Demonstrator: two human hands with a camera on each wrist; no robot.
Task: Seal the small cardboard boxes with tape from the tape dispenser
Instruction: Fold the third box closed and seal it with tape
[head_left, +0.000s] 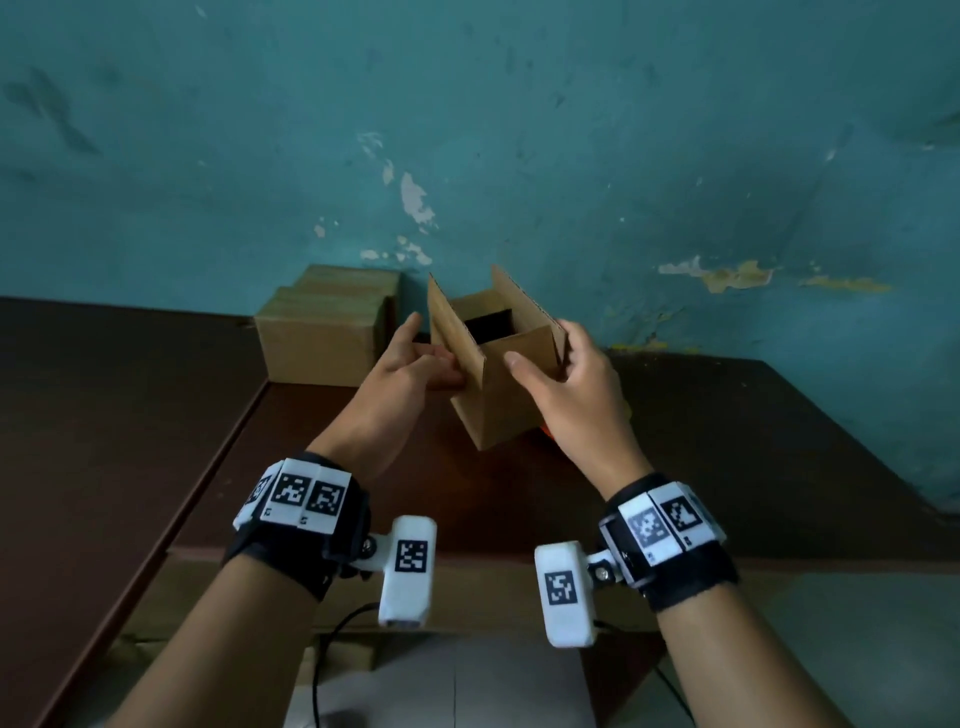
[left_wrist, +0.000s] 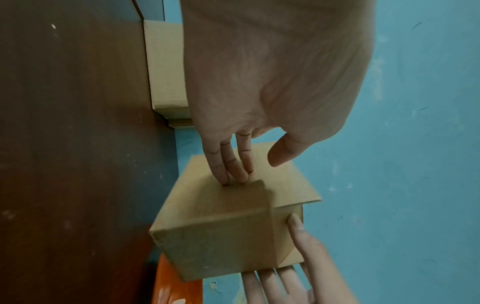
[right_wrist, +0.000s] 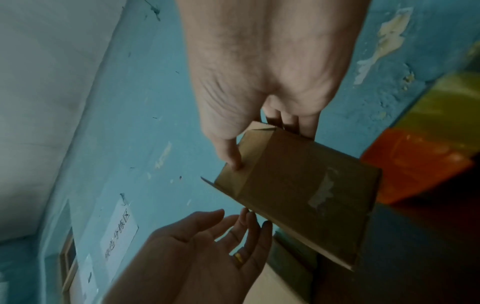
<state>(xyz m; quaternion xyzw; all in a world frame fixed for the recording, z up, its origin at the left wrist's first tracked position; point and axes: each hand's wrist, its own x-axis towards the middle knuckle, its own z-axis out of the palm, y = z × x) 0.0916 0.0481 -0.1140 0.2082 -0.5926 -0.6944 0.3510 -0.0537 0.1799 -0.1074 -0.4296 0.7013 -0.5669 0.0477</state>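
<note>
A small cardboard box (head_left: 493, 410) is held in the air above the brown table (head_left: 727, 441), tilted, its top flaps standing open. My right hand (head_left: 540, 348) grips it, thumb on the near flap (right_wrist: 231, 152) and fingers round the far side. My left hand (head_left: 436, 358) is open, and its straight fingers (left_wrist: 233, 170) touch the box's left wall (left_wrist: 221, 236) below the long flap. An orange object (head_left: 545, 428), probably the tape dispenser (right_wrist: 415, 164), lies on the table under the box and is mostly hidden by it.
Closed cardboard boxes (head_left: 327, 332) are stacked at the back left against the teal wall (head_left: 519, 130). A raised table ledge (head_left: 130, 415) runs along the left. A paper sign (right_wrist: 119, 232) hangs on the wall. A black cable (head_left: 332, 639) hangs below the table's front edge.
</note>
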